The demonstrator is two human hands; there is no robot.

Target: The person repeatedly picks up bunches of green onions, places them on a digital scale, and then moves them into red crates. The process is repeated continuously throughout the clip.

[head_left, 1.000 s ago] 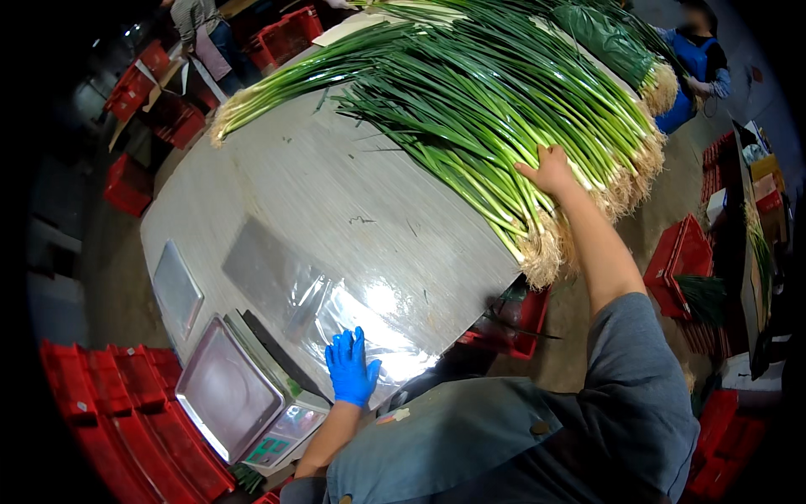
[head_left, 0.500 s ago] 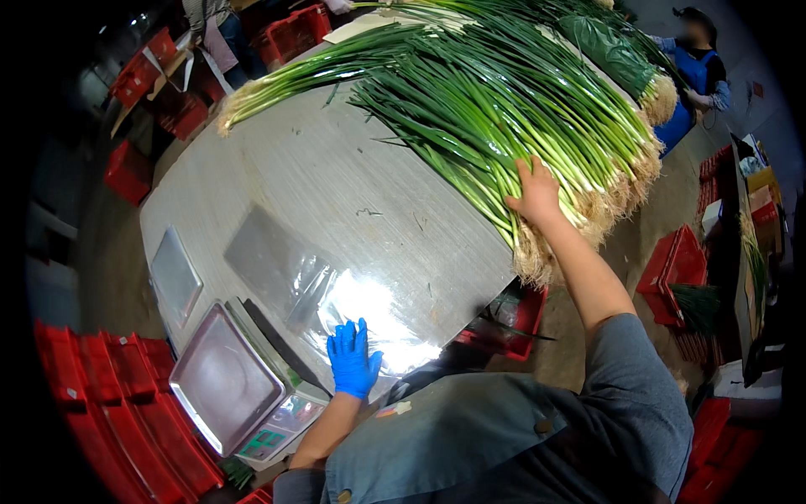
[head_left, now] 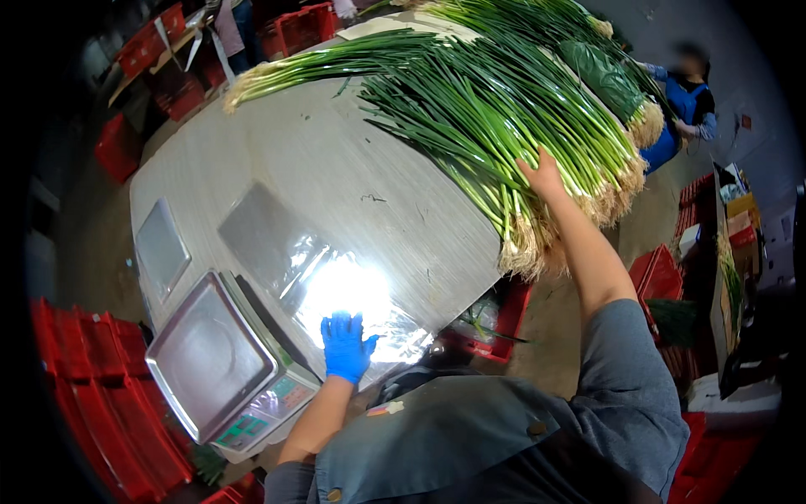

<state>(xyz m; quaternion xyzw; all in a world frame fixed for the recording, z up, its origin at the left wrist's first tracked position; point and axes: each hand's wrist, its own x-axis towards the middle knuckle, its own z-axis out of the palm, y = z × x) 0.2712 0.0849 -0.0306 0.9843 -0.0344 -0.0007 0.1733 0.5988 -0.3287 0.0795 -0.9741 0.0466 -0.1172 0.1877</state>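
My left hand [head_left: 345, 349], in a blue glove, lies flat with fingers spread on a clear plastic bag [head_left: 262, 231] on the table. Strong glare hides part of the bag. My bare right hand [head_left: 546, 178] reaches into the near side of a large pile of green onions [head_left: 495, 118], gripping stalks just above the pale roots. Some of its fingers are hidden among the stalks. The roots point toward the table's right edge, the green leaves away to the left.
A scale [head_left: 214, 353] with a metal pan stands at the table's [head_left: 403, 202] left edge, near a flat tray [head_left: 163, 248]. More green onions [head_left: 336, 57] lie at the far side. Red crates [head_left: 109, 412] surround the table. A co-worker [head_left: 688, 101] stands at the far right.
My right hand has sunk deeper into the green onions, its fingers now less visible. The left hand stays flat on the bag. The whole view has shifted slightly.
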